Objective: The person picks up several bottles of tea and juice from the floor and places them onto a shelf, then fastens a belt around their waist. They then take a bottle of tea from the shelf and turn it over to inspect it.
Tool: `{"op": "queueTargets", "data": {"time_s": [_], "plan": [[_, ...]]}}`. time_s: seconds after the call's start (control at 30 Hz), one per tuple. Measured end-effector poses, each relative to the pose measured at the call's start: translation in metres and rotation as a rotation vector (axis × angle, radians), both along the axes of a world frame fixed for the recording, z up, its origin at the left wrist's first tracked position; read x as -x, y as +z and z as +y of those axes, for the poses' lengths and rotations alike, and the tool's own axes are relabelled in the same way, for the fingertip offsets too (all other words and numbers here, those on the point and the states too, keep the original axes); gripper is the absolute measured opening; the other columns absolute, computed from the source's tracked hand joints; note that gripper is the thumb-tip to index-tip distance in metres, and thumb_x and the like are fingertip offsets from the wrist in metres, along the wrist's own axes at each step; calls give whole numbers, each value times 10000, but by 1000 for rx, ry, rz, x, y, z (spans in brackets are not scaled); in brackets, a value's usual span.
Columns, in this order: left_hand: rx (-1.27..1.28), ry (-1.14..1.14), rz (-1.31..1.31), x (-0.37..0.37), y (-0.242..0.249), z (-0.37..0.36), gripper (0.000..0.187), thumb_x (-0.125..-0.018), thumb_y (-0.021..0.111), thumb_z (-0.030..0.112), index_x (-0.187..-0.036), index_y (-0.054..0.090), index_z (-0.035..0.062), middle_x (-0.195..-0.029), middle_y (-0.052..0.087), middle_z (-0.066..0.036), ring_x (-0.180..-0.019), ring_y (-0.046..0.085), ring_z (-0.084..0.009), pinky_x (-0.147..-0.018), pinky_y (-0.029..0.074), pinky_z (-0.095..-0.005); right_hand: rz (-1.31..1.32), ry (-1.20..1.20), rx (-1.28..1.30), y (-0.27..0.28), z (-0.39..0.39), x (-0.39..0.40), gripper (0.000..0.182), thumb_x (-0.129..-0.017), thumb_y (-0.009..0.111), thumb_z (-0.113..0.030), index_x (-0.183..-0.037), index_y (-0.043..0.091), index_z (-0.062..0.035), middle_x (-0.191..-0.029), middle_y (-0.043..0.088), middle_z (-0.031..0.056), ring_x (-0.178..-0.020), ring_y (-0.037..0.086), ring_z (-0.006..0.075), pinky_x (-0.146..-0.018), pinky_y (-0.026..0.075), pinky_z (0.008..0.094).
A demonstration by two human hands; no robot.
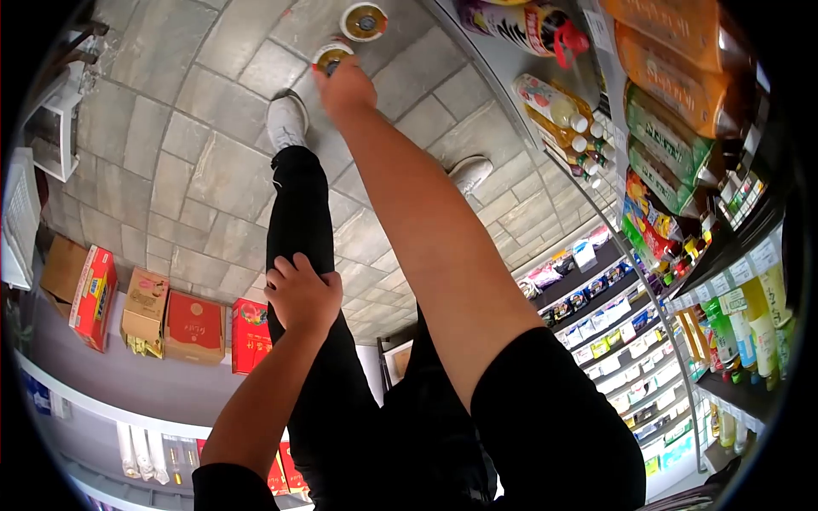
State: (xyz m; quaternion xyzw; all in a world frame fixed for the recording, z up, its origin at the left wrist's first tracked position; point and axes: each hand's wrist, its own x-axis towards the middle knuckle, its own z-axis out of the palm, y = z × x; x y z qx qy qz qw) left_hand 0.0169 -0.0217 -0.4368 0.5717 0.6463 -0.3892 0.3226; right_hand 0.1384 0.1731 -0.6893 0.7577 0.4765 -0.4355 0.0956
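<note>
My right hand (348, 88) reaches down to the floor, its fingers closed on a round, white-rimmed container (332, 56) with a golden-brown top. What the container holds I cannot make out. A second round container (364, 22) of the same look stands on the tiles just beyond it, apart from my hand. My left hand (300, 292) lies on my black-trousered leg near the knee, fingers loosely spread and holding nothing.
Shelves on the right carry drink bottles (558, 111), green packs (669, 136) and snack bags (643, 217). On the left, a shelf holds red boxes (194, 327) and brown cartons (145, 307). A white frame (64, 128) stands on the tiled floor (204, 111), far left.
</note>
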Motion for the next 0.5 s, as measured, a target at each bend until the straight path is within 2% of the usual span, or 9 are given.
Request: {"op": "queueTargets", "data": {"time_s": [0.07, 0.13, 0.33, 0.4, 0.5], "plan": [[-5, 27, -25, 10, 0, 6, 391, -811, 637, 351, -1021, 549, 33, -1091, 526, -180, -1000, 564, -382, -817, 485, -527, -101, -180, 36, -9, 8, 7, 766, -906, 709, -569, -1310, 502, 49, -1153, 726, 207, -1057, 727, 349, -898, 582, 448], [22, 60, -29, 17, -2, 11, 383, -818, 631, 349, -1019, 550, 34, -1092, 525, -178, -1008, 560, -380, -843, 474, -530, -109, -166, 47, -7, 12, 13, 791, -924, 679, -576, -1356, 488, 58, -1123, 731, 221, -1054, 727, 352, -893, 583, 446], [35, 63, -39, 17, 2, 12, 414, -836, 637, 359, -1059, 548, 21, -1105, 527, -185, -1020, 583, -388, -819, 510, -516, -74, -161, 0, -4, 9, 3, 599, -957, 657, -450, -1264, 531, 48, -1087, 721, 259, -1026, 716, 399, -886, 576, 481], [19, 65, -36, 13, 1, 7, 402, -833, 629, 360, -1044, 551, 27, -1098, 525, -181, -1011, 570, -383, -839, 488, -522, -38, -232, -98, -8, -2, -3, 503, -909, 705, -376, -1179, 546, 17, -1058, 716, 276, -1012, 694, 451, -890, 563, 516], [-9, 47, -28, 4, 0, 1, 390, -831, 621, 362, -1028, 555, 33, -1085, 523, -175, -994, 561, -378, -855, 471, -526, -7, -246, -171, -4, -30, -28, 451, -877, 726, -306, -1152, 544, 3, -1052, 712, 283, -999, 690, 460, -889, 556, 519]]}}
